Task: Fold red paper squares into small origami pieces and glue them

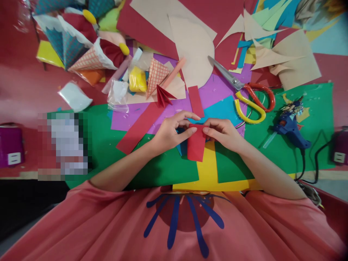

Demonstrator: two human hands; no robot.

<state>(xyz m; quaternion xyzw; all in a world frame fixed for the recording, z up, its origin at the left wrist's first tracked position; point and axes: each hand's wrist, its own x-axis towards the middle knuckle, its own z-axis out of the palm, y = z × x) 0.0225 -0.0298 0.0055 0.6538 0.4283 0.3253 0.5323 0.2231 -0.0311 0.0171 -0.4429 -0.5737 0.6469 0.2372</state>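
Between my hands is a red paper strip (196,146), its upper edge pinched and its lower end hanging toward me. My left hand (174,128) grips the upper left corner with thumb and fingers, the index finger stretched out above. At the upper right corner my right hand (223,133) holds the same strip between thumb and bent fingers. Just beyond lies a small red paper piece (196,101) on purple and blue sheets. A longer red strip (138,130) lies to the left, with a pleated red paper fan (164,96) at its far end.
Scissors (236,84) with red and yellow handles lie right of centre. A blue glue gun (290,128) with its cord rests on the green sheet (312,98). Patterned paper cones (92,56), clay packets (137,79) and beige paper scraps (296,59) crowd the far side.
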